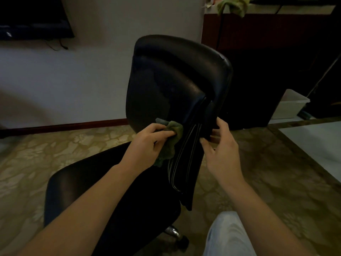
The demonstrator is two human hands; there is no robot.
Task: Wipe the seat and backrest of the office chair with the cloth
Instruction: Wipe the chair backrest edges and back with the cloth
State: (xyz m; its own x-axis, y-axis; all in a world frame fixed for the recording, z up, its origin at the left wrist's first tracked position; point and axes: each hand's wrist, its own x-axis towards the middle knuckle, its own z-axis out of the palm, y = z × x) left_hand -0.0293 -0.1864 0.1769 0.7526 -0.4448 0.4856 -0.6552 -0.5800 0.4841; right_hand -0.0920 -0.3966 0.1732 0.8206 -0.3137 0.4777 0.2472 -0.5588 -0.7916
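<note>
Backrest (166, 80) wiping goes best if the left hand (147, 143) presses its bunched green cloth (171, 137) flat while the right hand (219, 145) grips the edge steady.

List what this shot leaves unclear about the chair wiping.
Head view: chair base mostly hidden under the seat; only a chrome bit shows.
Head view: fingertips of the right hand hidden behind the backrest edge.
Head view: cloth partly covered by the left hand.
Head view: second green cloth cut off by the top edge.
</note>
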